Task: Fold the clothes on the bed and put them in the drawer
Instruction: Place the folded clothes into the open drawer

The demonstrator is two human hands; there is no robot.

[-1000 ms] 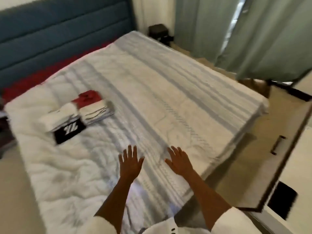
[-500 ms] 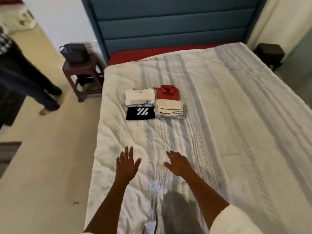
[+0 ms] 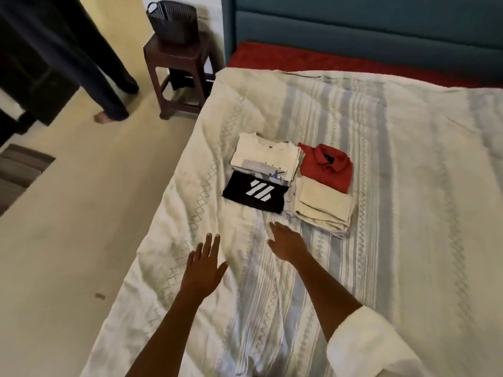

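Note:
Folded clothes lie together on the striped bedspread (image 3: 394,202): a white shirt (image 3: 265,153) at the back left, a black garment with white stripes (image 3: 255,194) in front of it, a red polo shirt (image 3: 326,165) at the back right and a cream folded pile (image 3: 324,205) at the front right. My left hand (image 3: 202,268) hovers over the bed with fingers straight, short of the black garment. Closer in, my right hand (image 3: 285,240) stretches out flat just before the cream pile and holds nothing. No drawer is in view.
A dark wooden stool (image 3: 177,63) with a black basket (image 3: 172,20) on it stands by the bed's far left corner. A person's dark-trousered legs (image 3: 89,55) stand on the beige floor at left. A blue headboard (image 3: 353,25) and red sheet (image 3: 340,63) lie beyond.
My view has swung left and moved closer to the folded clothes. Both hands have reached forward toward the piles, the right one now almost at the cream pile.

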